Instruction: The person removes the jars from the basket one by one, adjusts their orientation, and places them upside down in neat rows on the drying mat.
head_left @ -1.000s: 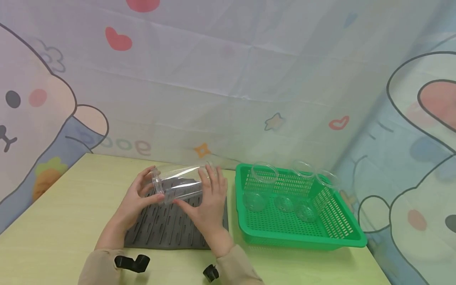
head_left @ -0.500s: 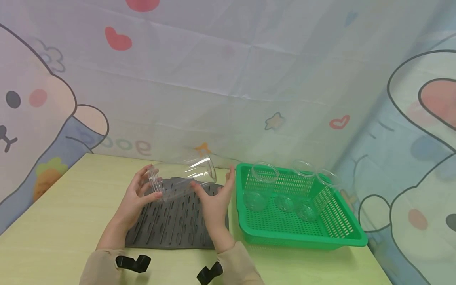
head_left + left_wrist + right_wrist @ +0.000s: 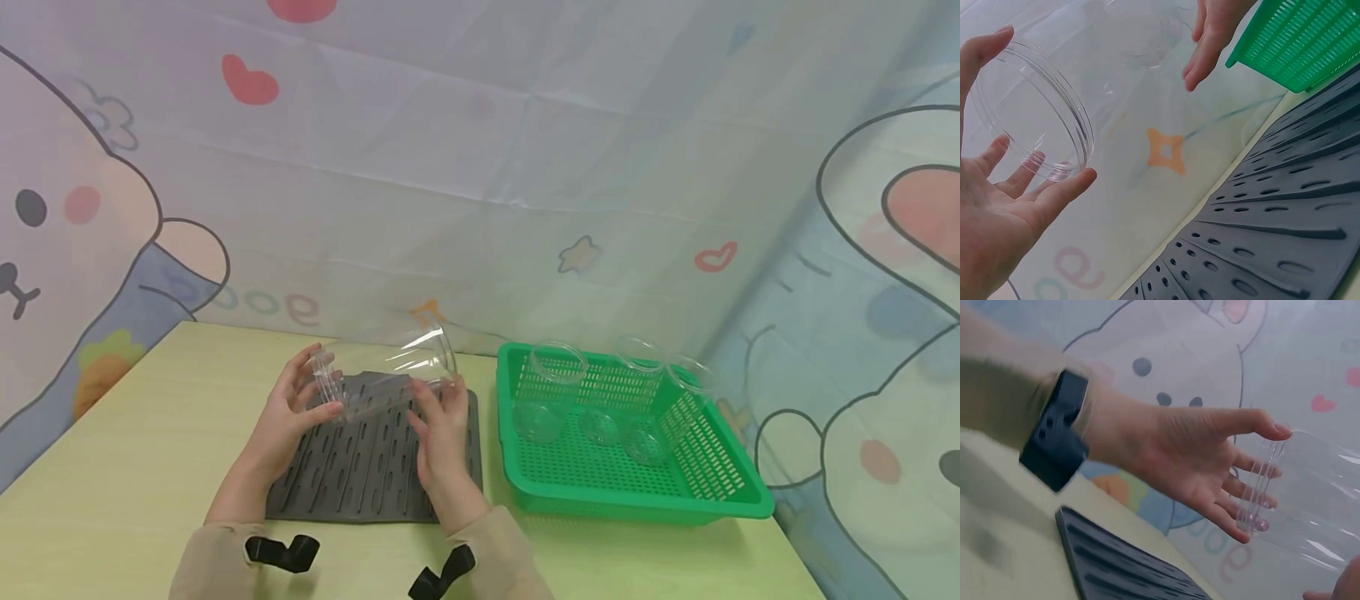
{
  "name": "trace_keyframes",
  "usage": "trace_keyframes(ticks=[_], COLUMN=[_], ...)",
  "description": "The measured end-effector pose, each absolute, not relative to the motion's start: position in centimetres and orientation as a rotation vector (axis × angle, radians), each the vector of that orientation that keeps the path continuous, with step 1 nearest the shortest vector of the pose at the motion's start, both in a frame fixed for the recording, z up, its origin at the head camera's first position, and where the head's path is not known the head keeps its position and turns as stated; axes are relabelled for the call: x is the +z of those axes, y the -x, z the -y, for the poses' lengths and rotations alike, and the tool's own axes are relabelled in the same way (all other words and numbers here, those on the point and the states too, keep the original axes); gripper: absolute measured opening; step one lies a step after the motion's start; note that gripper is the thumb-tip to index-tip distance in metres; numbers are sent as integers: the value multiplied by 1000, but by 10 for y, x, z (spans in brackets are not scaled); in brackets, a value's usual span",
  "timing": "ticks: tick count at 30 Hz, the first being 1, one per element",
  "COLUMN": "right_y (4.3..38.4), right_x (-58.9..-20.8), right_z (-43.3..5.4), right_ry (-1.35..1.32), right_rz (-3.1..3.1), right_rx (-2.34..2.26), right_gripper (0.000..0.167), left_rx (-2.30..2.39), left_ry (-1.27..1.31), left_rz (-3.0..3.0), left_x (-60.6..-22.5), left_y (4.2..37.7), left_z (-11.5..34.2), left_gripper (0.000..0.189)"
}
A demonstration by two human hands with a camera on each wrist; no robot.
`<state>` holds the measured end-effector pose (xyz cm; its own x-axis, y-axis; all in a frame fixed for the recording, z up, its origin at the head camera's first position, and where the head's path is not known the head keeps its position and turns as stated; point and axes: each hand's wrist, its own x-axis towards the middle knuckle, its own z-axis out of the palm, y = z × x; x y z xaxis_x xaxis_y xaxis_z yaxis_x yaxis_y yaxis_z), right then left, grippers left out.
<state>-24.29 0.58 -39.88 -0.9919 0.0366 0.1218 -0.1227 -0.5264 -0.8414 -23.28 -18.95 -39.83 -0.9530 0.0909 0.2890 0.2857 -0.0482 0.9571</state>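
Observation:
A clear plastic jar (image 3: 393, 367), lying on its side in the air, tilts up to the right above a dark grey slotted mat (image 3: 360, 475). My left hand (image 3: 281, 417) holds its ridged end, with the thumb at one side and the fingers spread round the other. That grip also shows in the left wrist view, where the jar's ringed rim (image 3: 1075, 119) sits between thumb and fingers. Under the jar's wider right end is my right hand (image 3: 444, 442), its fingertips loosely bent and overlapping the lower edge. Only part of the right hand (image 3: 1349, 584) appears in the right wrist view.
To the right stands a green slotted basket (image 3: 630, 502) with several clear jars (image 3: 558, 367) upright inside, their rims above the back wall. A printed cloth (image 3: 450, 167) hangs behind the pale table (image 3: 135, 467).
My right hand has come off the jar's side, swung out right, then drawn in beneath its far end. The jar's right end has risen slightly; the left hand keeps its hold.

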Motion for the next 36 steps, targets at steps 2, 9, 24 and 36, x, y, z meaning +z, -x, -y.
trace_keyframes(ticks=[2, 9, 24, 36], right_y=[243, 241, 238, 239], right_x=[-402, -410, -408, -407], right_z=[-4, 7, 21, 20], right_ry=[-151, -120, -56, -29], right_rz=[1431, 1287, 1141, 1167], right_rx=[2755, 2983, 3031, 3009], right_gripper=[99, 98, 97, 88], left_rx=[-2130, -2120, -2105, -2178], left_ry=[413, 426, 444, 486], left_rz=[2078, 2105, 2125, 2099], left_x=[-398, -399, -398, -398], left_y=[233, 233, 234, 233], left_z=[189, 187, 184, 185], left_gripper=[85, 86, 87, 94])
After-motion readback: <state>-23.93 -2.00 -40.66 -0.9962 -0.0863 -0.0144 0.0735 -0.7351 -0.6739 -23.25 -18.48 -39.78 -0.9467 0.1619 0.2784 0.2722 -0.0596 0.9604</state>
